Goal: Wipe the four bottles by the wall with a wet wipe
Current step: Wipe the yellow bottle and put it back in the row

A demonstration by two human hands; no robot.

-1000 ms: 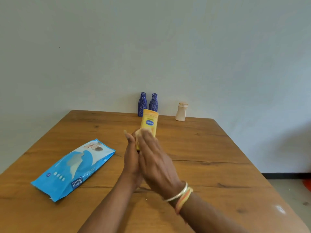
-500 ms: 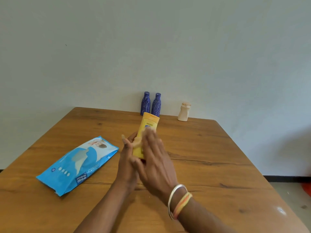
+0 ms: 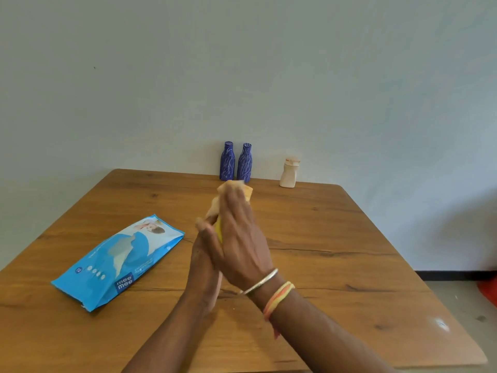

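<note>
Holding the yellow plastic bottle (image 3: 220,229) in your left hand (image 3: 203,255), your right hand (image 3: 240,239) clasps a pale wet wipe (image 3: 215,205) round it.

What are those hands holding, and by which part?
The left hand grips the yellow bottle by its lower end; the right hand holds a wet wipe over its upper part.

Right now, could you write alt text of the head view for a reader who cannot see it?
A person's right hand holds a wet wipe against a yellow bottle that the left hand grips above a wooden table. Two blue bottles and a white bottle stand by the wall; a blue wipe pack lies at left.
</note>
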